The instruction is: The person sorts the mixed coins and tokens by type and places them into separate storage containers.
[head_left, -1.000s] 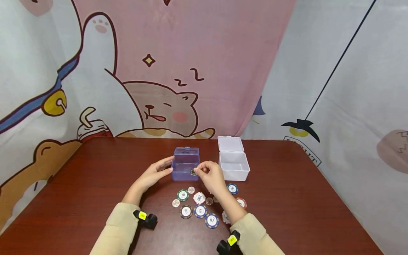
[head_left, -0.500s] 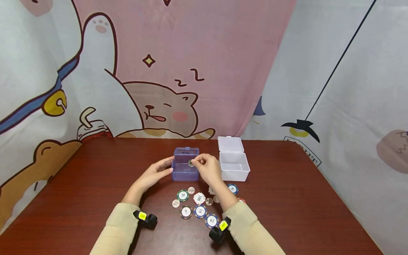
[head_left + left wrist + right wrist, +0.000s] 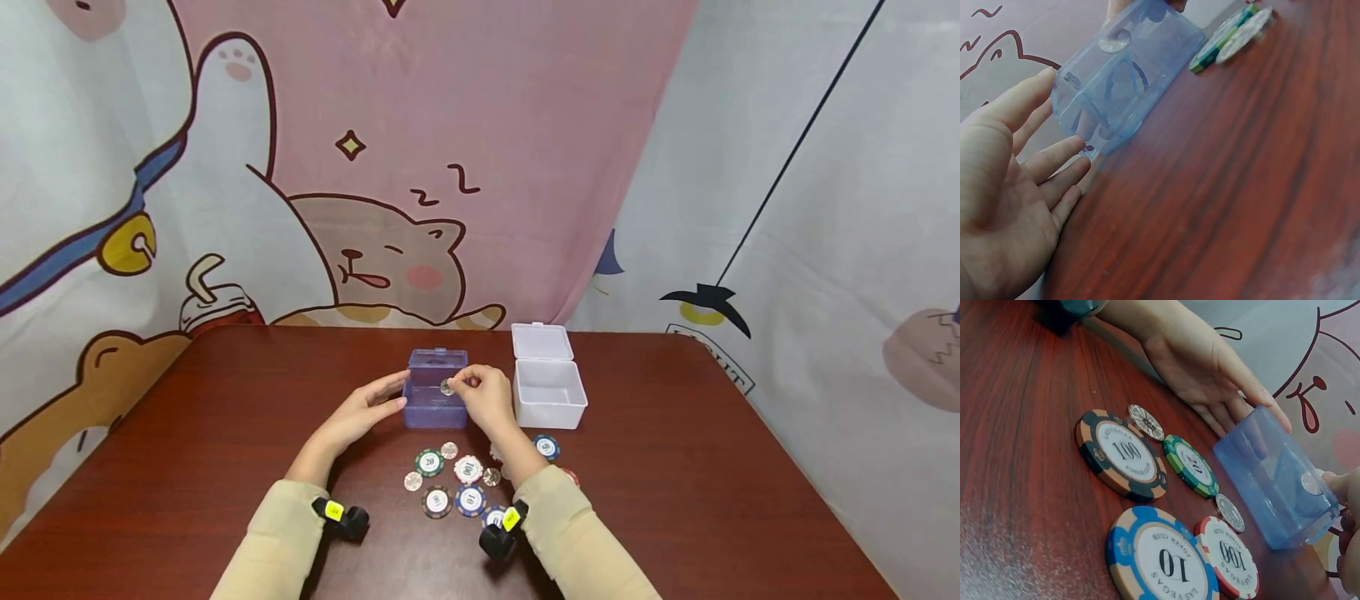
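Observation:
In the head view, a translucent blue-purple box (image 3: 435,415) stands with its lid raised. My left hand (image 3: 367,408) rests its fingertips against the box's left side, fingers fairly straight. The left wrist view also shows those fingers (image 3: 1066,156) spread along the box wall. My right hand (image 3: 487,400) pinches a silvery coin (image 3: 447,387) between thumb and fingertip over the box opening. Through the blue wall, the coin (image 3: 1311,483) shows near the right end of the box in the right wrist view.
A white box (image 3: 550,414) with its lid up stands to the right. In front lie poker chips, among them a green one (image 3: 430,462), a white-red one (image 3: 468,469) and a blue one (image 3: 471,500). Several coins, including one coin (image 3: 413,481), lie among them. The right forearm covers some chips.
The right hand has carried the coin from the box's front wall up and back over its opening. Its forearm has shifted left across the chips. The left hand stays in place.

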Demonstrator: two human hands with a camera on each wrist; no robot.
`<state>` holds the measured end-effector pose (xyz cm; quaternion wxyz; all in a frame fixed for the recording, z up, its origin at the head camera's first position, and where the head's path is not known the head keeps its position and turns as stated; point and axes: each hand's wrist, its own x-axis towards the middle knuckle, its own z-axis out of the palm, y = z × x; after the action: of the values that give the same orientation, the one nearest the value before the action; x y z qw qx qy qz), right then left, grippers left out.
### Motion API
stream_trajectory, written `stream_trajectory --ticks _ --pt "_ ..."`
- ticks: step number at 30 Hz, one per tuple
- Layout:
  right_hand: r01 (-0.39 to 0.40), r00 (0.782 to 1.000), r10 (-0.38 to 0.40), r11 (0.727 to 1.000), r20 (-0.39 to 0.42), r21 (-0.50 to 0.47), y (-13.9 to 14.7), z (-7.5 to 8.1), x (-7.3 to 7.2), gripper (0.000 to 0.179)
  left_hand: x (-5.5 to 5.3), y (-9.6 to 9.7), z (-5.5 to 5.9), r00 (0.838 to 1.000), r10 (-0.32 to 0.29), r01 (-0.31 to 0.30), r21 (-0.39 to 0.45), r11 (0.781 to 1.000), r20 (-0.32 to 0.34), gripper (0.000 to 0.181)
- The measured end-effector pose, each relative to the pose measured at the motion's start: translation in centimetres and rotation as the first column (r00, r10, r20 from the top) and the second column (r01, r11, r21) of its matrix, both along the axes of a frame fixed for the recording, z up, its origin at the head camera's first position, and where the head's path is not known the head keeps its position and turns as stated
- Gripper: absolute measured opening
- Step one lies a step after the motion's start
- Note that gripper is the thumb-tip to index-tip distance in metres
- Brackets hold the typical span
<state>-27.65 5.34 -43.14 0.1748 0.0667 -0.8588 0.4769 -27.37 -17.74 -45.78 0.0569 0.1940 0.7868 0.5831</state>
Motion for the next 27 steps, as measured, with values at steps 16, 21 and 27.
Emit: stream_trajectory --ticks 16,21,27 --pt "-0.004 0.999 0.004 1.000 0.039 -0.013 0.1 -0.4 0.2 0.011 0.5 0.2 1.1 1.000 -0.017 0.017 0.022 1.000 0.003 0.053" --pt "-0.039 0.999 0.039 0.999 0.003 -0.011 0.1 -0.1 0.8 0.011 0.7 0.3 1.4 1.000 -0.022 0.022 0.017 1.000 0.013 0.053" --pt "-0.093 0.995 0.094 0.996 -0.032 0.009 0.3 0.5 2.3 0.014 0.1 0.1 0.3 1.000 -0.021 0.021 0.025 0.999 0.007 0.054"
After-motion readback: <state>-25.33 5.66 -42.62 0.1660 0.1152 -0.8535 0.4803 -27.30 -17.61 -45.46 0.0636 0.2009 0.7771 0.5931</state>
